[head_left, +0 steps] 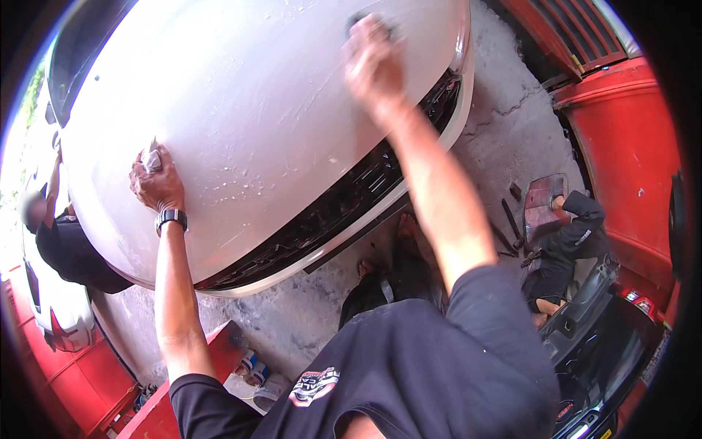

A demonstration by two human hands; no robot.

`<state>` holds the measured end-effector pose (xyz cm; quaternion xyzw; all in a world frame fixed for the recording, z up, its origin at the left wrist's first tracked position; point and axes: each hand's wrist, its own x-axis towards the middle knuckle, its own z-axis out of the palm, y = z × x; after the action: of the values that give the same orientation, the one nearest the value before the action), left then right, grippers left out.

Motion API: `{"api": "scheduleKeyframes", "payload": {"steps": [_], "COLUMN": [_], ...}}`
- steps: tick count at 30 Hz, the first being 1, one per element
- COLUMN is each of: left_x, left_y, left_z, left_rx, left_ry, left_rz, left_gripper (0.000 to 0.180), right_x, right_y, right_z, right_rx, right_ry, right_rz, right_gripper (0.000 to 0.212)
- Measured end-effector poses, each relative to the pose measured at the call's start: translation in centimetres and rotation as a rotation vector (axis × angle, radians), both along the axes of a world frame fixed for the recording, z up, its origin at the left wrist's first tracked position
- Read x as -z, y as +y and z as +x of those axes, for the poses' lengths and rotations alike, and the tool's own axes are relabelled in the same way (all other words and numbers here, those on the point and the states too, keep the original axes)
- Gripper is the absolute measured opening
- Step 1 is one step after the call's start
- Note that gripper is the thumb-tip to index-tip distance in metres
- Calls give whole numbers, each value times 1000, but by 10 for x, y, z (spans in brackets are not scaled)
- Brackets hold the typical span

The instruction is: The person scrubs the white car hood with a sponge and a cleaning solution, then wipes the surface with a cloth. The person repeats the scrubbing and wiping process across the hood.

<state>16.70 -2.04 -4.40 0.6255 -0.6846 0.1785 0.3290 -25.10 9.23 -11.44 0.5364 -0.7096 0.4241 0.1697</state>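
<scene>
The white car hood [241, 102] spreads before me, wet with scattered drops and streaks. My left hand [156, 184], with a watch on its wrist, rests on the hood's left part. Its fingers are closed round a crumpled white cloth [151, 159]. Farther off to the right, my right hand [373, 69] presses on the hood and is smeared by motion. Under its fingers shows the edge of a dark pad [356, 20], its kind blurred. Along the hood's front edge runs the dark grille opening [344, 197].
A person [73, 252] in black leans at the car's left side. At the right, another person [567, 241] sits low with a hand on a reddish lamp-like part [545, 201]. A black car bumper [599, 336] lies nearby. Red walls [621, 146] border the concrete floor [504, 117].
</scene>
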Motion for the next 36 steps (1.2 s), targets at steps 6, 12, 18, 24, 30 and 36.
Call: {"api": "scheduleKeyframes", "payload": {"steps": [6, 12, 18, 24, 30, 36], "left_x": [0, 4, -2, -5, -1, 6], "left_y": [4, -3, -4, -1, 0, -10], "left_z": [30, -3, 26, 4, 14, 31], "left_rx": [-14, 55, -10, 55, -5, 7], "left_ry": [-23, 35, -46, 6, -19, -6], "left_rz": [-7, -4, -26, -19, 9, 14], "left_gripper": [50, 52, 52, 55, 54, 56], "right_x": [-9, -35, 3, 9, 4, 6], "right_y": [92, 18, 118, 94, 86, 129], "right_z": [150, -68, 171, -57, 11, 37], "right_rx": [-418, 186, -337, 69, 57, -120], "right_ry": [206, -193, -84, -51, -15, 127], "right_rz": [284, 185, 172, 196, 111, 163], "right_gripper": [51, 37, 49, 38, 38, 39]}}
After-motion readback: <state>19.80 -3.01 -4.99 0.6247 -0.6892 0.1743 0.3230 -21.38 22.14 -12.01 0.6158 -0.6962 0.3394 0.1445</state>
